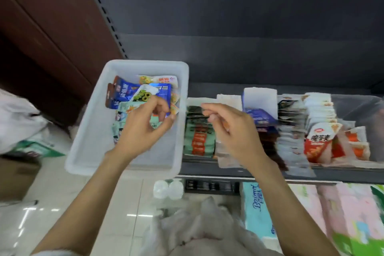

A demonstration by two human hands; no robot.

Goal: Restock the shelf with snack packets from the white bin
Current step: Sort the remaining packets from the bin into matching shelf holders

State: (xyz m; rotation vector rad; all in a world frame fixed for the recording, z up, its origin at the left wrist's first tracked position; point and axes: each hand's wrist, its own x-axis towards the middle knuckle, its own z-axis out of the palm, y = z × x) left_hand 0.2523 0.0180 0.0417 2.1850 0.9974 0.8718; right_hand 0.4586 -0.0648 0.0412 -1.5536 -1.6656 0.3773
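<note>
hands 2 (143, 124) | white bin 1 (87, 131) | bottle caps 2 (161, 189)

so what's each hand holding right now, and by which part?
Left hand, over the white bin, pinches a small orange-edged packet by its lower corner. Right hand hangs over the shelf's packets with fingers curled; whether it holds anything cannot be told.

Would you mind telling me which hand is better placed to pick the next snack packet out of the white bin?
Left. The left hand is already over the white bin, fingers curled at the packets inside. The right hand is over the shelf rows, outside the bin.
</note>
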